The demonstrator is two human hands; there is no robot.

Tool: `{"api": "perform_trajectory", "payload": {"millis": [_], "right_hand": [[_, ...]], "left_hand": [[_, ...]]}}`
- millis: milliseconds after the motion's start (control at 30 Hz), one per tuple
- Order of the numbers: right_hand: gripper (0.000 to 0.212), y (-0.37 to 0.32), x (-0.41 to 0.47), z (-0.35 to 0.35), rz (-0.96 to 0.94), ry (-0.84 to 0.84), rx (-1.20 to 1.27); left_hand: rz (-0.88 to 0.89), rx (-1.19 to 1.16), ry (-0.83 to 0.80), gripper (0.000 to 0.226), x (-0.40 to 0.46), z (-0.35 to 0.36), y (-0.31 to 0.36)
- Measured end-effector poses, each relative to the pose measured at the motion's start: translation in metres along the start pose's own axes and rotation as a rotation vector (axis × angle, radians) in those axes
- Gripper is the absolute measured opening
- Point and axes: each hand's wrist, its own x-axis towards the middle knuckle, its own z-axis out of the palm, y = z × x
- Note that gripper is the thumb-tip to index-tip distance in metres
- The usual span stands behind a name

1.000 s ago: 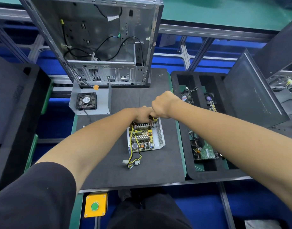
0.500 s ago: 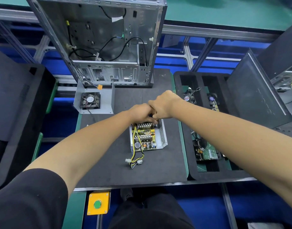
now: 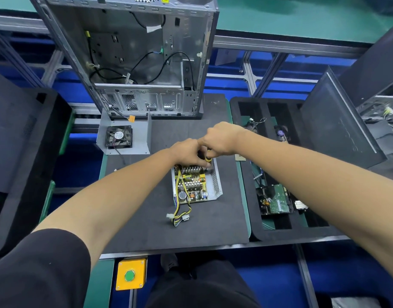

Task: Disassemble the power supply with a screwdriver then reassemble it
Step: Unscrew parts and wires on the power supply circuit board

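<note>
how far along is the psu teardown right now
Done: the grey metal cover with the black fan lies apart, so the open power supply box shows its circuit board. In hand: the right hand grips a yellow-and-black screwdriver at the box's far end; the left hand rests there. Left: finishing disassembly, then reassembly.

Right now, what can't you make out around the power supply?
Head view only:
- Screwdriver: just a yellow-black bit of handle shows; tip hidden under both hands.
- Screw being worked: hidden by the left hand and right hand.
- Far edge of the power supply: covered by the hands.
- Board markings: too small to read.
</note>
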Motion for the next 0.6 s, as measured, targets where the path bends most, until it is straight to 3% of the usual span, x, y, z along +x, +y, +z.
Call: {"api": "perform_trajectory", "payload": {"millis": [233, 400, 600], "right_hand": [[0.039, -0.01, 0.003, 0.003, 0.06, -0.041, -0.087], [0.028, -0.006, -0.001, 0.0, -0.038, 0.021, -0.054], [0.024, -0.002, -0.003, -0.002, -0.153, 0.027, -0.118]], "left_hand": [[0.005, 0.02, 0.071, 0.045, -0.004, 0.003, 0.003], [-0.034, -0.053, 0.084, 0.044, -0.009, 0.003, 0.002], [0.089, 0.013, 0.105, 0.042, -0.013, 0.001, 0.003]]}}
